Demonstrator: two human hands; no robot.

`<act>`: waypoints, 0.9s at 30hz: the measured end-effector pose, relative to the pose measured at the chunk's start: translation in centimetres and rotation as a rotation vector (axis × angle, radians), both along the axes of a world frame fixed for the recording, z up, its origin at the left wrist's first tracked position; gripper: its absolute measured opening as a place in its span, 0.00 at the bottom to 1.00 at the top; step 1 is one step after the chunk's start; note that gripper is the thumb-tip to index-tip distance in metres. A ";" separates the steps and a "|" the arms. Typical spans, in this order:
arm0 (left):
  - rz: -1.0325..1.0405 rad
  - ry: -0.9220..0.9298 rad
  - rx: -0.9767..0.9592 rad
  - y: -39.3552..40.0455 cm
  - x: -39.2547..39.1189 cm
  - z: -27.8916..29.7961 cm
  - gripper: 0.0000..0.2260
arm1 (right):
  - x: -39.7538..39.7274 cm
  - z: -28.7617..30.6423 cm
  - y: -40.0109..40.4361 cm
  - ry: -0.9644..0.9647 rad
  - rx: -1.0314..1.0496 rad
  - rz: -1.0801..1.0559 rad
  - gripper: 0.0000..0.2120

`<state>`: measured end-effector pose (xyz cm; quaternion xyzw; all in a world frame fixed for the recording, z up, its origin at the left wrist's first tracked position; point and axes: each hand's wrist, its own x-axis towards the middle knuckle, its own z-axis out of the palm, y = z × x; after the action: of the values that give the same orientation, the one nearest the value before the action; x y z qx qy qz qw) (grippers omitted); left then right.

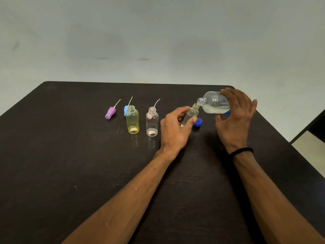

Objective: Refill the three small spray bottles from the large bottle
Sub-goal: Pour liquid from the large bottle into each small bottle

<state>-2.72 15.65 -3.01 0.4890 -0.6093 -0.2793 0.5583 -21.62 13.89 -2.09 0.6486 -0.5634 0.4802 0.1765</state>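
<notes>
My right hand [235, 117] grips the large clear bottle [213, 103], tipped on its side with its open neck touching the mouth of a small clear bottle [191, 114]. My left hand [175, 127] holds that small bottle tilted toward the large one; some liquid sits inside it. A yellow small bottle [132, 119] and a clear small bottle [152, 121] stand upright and uncapped to the left. Behind them lie a purple spray cap [110, 112], a blue spray cap [126, 110] and a pinkish spray cap [151, 117] seen through the clear bottle.
A blue screw cap [198, 122] lies on the dark table [70, 155] just right of my left hand. The table's far edge meets a pale wall. A dark furniture edge [314, 127] shows at the far right.
</notes>
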 end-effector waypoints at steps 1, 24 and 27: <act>-0.002 -0.003 0.000 0.0 0.0 0.0 0.20 | 0.0 0.0 0.0 0.000 -0.001 0.002 0.39; 0.007 0.014 -0.003 -0.2 0.0 -0.1 0.20 | 0.1 0.0 0.0 0.001 -0.013 -0.003 0.39; 0.006 0.011 -0.002 -0.2 0.0 0.0 0.20 | 0.1 0.1 0.0 0.001 -0.014 -0.004 0.39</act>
<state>-2.76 15.48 -3.06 0.4886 -0.6050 -0.2796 0.5631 -21.56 13.92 -1.99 0.6465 -0.5613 0.4835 0.1821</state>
